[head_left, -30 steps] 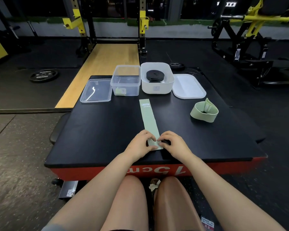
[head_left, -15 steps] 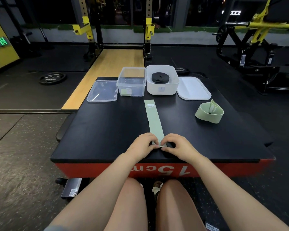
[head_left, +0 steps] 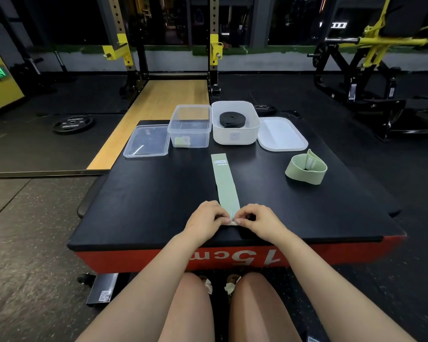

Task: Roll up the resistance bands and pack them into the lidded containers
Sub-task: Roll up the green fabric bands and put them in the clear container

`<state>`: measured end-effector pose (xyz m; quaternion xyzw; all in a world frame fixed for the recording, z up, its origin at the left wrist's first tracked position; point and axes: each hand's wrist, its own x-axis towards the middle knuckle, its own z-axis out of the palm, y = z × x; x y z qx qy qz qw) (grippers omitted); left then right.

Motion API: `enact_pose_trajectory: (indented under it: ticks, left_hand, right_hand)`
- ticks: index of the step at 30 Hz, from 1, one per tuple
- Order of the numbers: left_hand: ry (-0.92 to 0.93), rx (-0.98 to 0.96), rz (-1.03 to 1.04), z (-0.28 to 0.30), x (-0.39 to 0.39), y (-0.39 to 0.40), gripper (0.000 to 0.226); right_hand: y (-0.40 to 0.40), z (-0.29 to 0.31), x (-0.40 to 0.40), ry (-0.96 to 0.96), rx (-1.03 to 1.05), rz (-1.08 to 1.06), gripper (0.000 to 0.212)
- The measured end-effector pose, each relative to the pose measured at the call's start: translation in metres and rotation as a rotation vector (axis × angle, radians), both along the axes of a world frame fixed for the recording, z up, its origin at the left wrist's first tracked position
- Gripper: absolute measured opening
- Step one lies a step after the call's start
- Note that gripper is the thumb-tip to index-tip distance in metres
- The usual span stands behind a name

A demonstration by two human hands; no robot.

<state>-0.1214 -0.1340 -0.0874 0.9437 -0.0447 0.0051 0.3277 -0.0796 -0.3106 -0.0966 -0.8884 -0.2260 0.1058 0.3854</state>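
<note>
Pinching the near end of the flat green band [head_left: 224,183] between the fingertips of both hands, I have my left hand [head_left: 206,222] on its left corner and my right hand [head_left: 260,222] on its right corner, fingers curled in over a small fold of the band at the near edge. From there the band lies stretched flat away from me across the black platform [head_left: 143,198], with a pale label at its far end. That far end stops just short of the two open containers.

Straight ahead of it stands the white container [head_left: 235,137], holding a coiled black band [head_left: 233,119]. Touching its left side is the clear container [head_left: 189,132], where a small rolled green band [head_left: 182,141] sits at the near left corner. The clear lid [head_left: 146,141] lies flat just left of the clear container, and the white lid [head_left: 281,134] lies flat just right of the white one.

To the right, well apart from my hands, a loose green band [head_left: 306,170] stands on its edge in an open loop with one end folded up.

My forearms reach in from the bottom, with my bare knees below the platform's red front. On the dark floor to the far left lies a weight plate [head_left: 72,123], and a rack with yellow hooks [head_left: 114,49] stands behind a wooden lifting strip [head_left: 156,112].
</note>
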Motion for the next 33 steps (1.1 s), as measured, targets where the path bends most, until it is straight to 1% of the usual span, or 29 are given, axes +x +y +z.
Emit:
enact_pose_trajectory:
  ticks: [2, 7, 9, 18, 22, 24, 26, 27, 29, 31, 33]
  left_hand:
    - [0.002, -0.034, 0.013, 0.001, 0.000, -0.001, 0.011]
    - [-0.041, -0.047, 0.011, 0.004, -0.002, -0.002, 0.007]
    - [-0.079, 0.008, -0.020, 0.005, -0.001, -0.005, 0.003]
    - [-0.226, 0.263, -0.133, -0.006, -0.003, -0.003, 0.022]
    - [-0.290, 0.315, -0.209, -0.008, -0.007, 0.003, 0.024]
    - [-0.347, 0.344, -0.205, -0.010, -0.009, 0.003, 0.017]
    - [-0.405, 0.323, -0.172, -0.012, -0.007, 0.003, 0.004]
    - [-0.423, 0.319, -0.160, -0.012, -0.006, 0.002, 0.002]
    - [-0.399, 0.321, -0.156, -0.010, -0.005, -0.002, 0.007]
    - [-0.348, 0.318, -0.147, -0.010, -0.006, -0.003, 0.017]
    - [-0.318, 0.331, -0.120, -0.009, -0.006, -0.005, 0.022]
  right_hand:
    - [0.000, -0.001, -0.001, -0.012, 0.044, -0.020, 0.020]
    - [-0.001, 0.000, -0.001, -0.014, 0.047, -0.011, 0.023]
    - [-0.001, -0.001, -0.001, -0.012, 0.046, -0.017, 0.023]
    - [0.001, 0.001, -0.003, -0.022, 0.027, -0.049, 0.021]
    - [0.002, 0.003, -0.006, -0.037, 0.006, -0.060, 0.015]
    - [0.003, 0.004, -0.007, -0.085, -0.022, -0.050, 0.010]
    - [0.003, 0.004, -0.009, -0.192, -0.095, -0.002, 0.005]
    - [0.003, 0.004, -0.009, -0.257, -0.140, 0.038, 0.005]
    - [0.001, 0.005, -0.011, -0.358, -0.214, 0.111, 0.012]
    - [-0.001, 0.006, -0.012, -0.415, -0.258, 0.137, 0.017]
    - [0.000, 0.008, -0.012, -0.482, -0.295, 0.154, 0.020]
